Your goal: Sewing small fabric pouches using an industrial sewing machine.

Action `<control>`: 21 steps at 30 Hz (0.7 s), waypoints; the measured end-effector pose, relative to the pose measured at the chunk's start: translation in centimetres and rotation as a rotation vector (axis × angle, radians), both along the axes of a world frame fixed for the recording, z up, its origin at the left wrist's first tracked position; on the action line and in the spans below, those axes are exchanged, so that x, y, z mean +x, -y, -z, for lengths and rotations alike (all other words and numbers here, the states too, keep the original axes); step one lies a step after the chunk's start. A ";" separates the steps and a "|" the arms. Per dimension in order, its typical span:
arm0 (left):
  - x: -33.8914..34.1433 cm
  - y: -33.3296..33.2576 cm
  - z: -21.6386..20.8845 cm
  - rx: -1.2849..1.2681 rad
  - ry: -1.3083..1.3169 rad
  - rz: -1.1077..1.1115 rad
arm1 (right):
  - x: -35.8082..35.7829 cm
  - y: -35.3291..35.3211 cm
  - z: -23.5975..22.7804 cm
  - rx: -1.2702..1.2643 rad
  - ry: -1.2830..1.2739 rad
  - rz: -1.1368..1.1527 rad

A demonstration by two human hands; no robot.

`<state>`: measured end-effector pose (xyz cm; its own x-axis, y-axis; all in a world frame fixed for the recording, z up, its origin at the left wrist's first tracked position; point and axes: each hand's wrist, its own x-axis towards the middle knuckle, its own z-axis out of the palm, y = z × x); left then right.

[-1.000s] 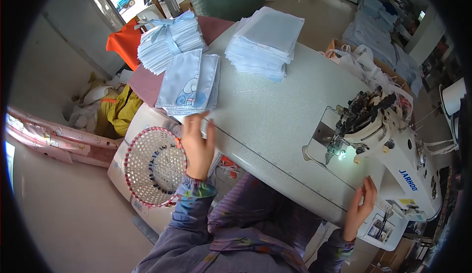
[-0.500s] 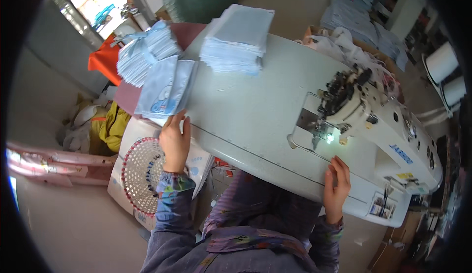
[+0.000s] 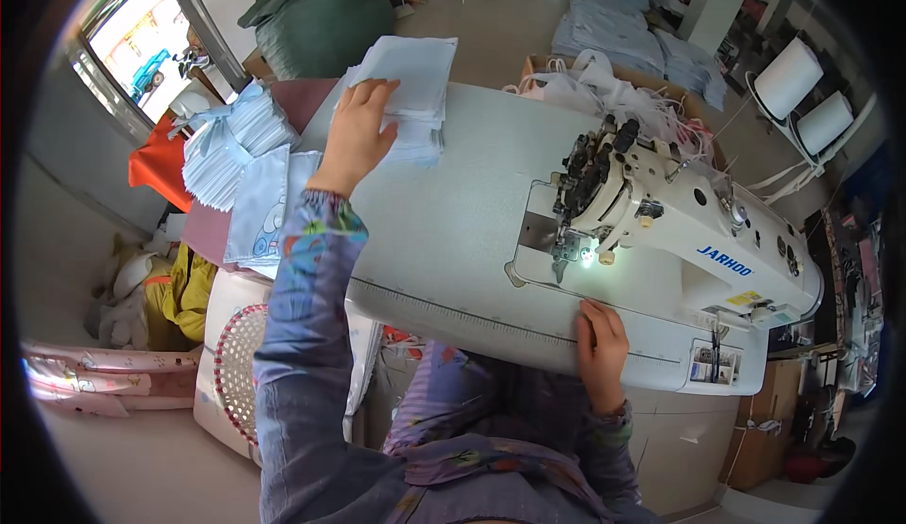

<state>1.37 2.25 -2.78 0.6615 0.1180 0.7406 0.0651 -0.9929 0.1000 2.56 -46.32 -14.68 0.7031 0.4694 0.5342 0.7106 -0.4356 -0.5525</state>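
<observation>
My left hand [image 3: 357,137] reaches to the stack of light blue cloth pieces [image 3: 415,71] at the far side of the sewing table. Its fingers lie over the stack's left edge, thumb apart, gripping nothing that I can see. My right hand [image 3: 602,343] rests on the table's front edge, fingers loosely bent and empty. Beyond it stands a white sewing machine [image 3: 661,208] with its lamp lit at the needle. Left of the stack are a tied bundle of pale blue cloth [image 3: 236,142] and a few printed blue pieces [image 3: 257,208], partly behind my left sleeve.
A holed basket with a red rim [image 3: 236,373] sits below the table's left end. White thread cones [image 3: 788,80] stand at the right. Behind the machine is a box of white and pink cloth [image 3: 604,85]. A large green sack [image 3: 326,28] stands at the back.
My left hand has moved from the table's front left, beside the printed pieces, up and away to the cloth stack. The right hand stays at the edge, fingers more bent. The view has shifted.
</observation>
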 end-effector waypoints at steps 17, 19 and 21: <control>0.2 -3.8 -0.5 -0.129 -0.219 -0.001 | -0.1 -0.8 -0.4 0.074 -0.024 0.031; -0.8 -2.1 -1.8 -0.084 -0.136 -0.075 | -0.2 -0.9 -0.1 0.093 -0.023 0.036; -2.1 3.1 -3.5 0.165 0.031 -0.175 | 0.0 -0.3 0.0 0.071 -0.033 0.032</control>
<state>-0.71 -0.82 0.73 0.6185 0.1051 0.7787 0.2374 -0.9697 -0.0577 2.53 -46.05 -14.69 0.7348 0.4082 0.5416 0.6779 -0.4162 -0.6060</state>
